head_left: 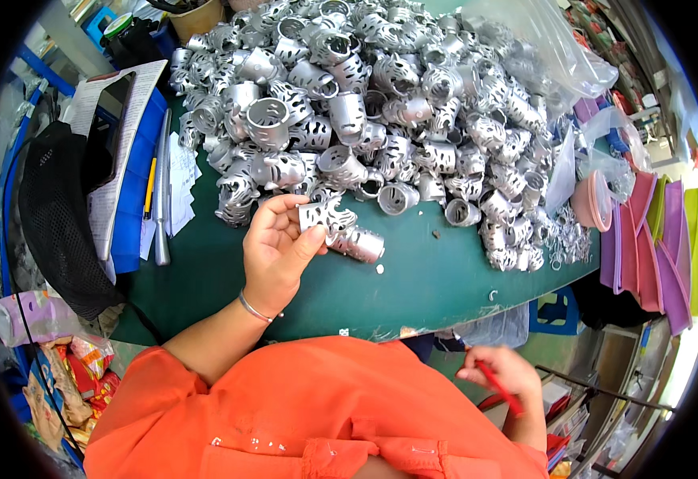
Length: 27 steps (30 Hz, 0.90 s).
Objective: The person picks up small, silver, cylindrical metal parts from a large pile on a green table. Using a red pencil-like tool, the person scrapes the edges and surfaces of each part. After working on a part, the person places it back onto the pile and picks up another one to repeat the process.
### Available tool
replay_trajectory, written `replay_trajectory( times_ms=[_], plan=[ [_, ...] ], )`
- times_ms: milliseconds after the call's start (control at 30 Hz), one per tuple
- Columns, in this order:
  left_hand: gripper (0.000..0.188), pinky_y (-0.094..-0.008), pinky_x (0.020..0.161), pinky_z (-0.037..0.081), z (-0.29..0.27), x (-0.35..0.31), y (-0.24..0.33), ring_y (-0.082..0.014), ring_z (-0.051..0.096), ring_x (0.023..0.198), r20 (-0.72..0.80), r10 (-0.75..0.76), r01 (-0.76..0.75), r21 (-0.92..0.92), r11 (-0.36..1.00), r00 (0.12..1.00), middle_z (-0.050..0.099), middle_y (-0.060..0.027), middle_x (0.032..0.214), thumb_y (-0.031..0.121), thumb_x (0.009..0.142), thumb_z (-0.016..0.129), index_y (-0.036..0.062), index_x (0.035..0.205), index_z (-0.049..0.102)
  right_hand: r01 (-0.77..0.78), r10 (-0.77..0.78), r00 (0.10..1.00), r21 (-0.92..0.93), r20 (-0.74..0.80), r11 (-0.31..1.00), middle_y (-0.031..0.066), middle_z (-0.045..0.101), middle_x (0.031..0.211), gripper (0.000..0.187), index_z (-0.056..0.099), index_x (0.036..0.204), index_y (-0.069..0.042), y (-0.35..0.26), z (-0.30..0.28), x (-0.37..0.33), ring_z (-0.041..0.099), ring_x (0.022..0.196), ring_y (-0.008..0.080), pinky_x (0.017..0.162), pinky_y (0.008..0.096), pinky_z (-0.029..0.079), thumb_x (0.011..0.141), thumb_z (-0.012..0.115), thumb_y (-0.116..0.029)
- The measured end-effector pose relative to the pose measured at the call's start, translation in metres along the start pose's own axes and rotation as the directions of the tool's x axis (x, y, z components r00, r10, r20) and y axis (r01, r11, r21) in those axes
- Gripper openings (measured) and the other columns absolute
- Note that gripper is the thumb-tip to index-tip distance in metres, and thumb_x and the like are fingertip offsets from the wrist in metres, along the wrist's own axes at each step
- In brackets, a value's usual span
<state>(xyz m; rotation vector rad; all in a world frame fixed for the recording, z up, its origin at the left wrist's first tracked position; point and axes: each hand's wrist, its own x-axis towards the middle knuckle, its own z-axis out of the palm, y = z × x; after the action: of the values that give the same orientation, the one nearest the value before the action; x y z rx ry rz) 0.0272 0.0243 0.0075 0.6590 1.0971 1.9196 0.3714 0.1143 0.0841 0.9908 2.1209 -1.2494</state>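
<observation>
Orange shirt faces silver cylinder and printed paper.

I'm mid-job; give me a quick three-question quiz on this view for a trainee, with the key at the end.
1. True or false: the right hand rests on the tabletop.
2. What colour is the cut-out part held in the left hand? A) green B) silver C) orange
3. Fill in: the bangle circles the person's ____ wrist.

Key:
1. False; it is on the person's side of the table edge, gripping a slim red tool.
2. B
3. left
</observation>
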Motion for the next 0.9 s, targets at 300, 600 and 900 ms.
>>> replay_trajectory(
  times_ms=[300,600,900],
  plan=[
    [0.041,-0.0276,0.08,0.047,0.0,0.004,-0.004,-0.0148,0.055,0.093,0.068,0.22,-0.223,0.024,0.975,0.973,0.054,-0.011,0.105,-0.003,0.078,0.063,-0.0015,0.113,0.04,0.653,-0.506,0.473,-0.098,-0.722,0.751,0.0142,0.06,0.1,0.034,0.047,0.086,-0.004,-0.104,-0.01,0.117,0.059,0.091,0.0253,0.077,0.0336,0.047,0.068,0.075,-0.006],
    [0.044,-0.0312,0.087,0.045,-0.004,0.005,-0.009,-0.0193,0.053,0.103,0.188,0.308,-0.322,0.048,0.946,0.933,0.051,-0.015,0.115,-0.007,0.075,0.063,0.002,0.112,0.041,0.822,-0.606,0.357,-0.068,-0.711,0.565,0.0179,0.056,0.108,0.041,0.042,0.093,-0.005,-0.144,-0.003,0.167,0.057,0.093,0.0257,0.079,0.0342,0.046,0.068,0.074,-0.006],
    [0.043,-0.0273,0.08,0.05,-0.001,0.003,-0.001,-0.0166,0.058,0.094,0.108,0.17,-0.164,-0.066,0.984,0.979,0.054,-0.0122,0.104,-0.002,0.078,0.065,-0.002,0.113,0.04,0.927,-0.623,0.37,0.231,-0.689,0.295,0.0175,0.052,0.116,0.044,0.041,0.097,-0.006,-0.137,-0.006,0.197,0.047,0.074,0.0089,0.07,0.0224,0.044,0.068,0.075,-0.002]
  ],
)
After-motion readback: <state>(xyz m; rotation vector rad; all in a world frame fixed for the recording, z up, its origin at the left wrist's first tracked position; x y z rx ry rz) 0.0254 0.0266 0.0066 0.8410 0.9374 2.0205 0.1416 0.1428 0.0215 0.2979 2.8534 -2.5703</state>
